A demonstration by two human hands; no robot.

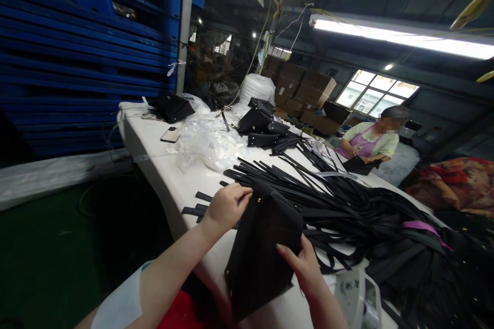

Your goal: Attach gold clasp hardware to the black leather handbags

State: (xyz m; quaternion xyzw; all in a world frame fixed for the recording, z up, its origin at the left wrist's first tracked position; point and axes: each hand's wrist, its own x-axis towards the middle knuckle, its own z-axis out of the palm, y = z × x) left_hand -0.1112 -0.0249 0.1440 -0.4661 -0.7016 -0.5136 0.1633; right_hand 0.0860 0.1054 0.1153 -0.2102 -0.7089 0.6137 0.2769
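Observation:
A black bag [266, 247] with small gold-coloured studs is held up over the near edge of the white table, tilted. My left hand [227, 205] is closed at its upper left edge, beside a stud; whether the fingers pinch the bag or a small part on it is hard to make out. My right hand [304, 264] grips the bag's right side, thumb lying on the face turned to me and the other fingers behind it. Long black straps [347, 200] lie in a spread pile just beyond the bag.
On the white table [150, 159] are clear plastic bags [208, 144], a phone [170, 134] and more black bags [262, 123]. A pale plastic container [357, 293] stands near my right forearm. Across the table a person [370, 139] handles a black piece. Blue pallets [88, 61] are stacked at left.

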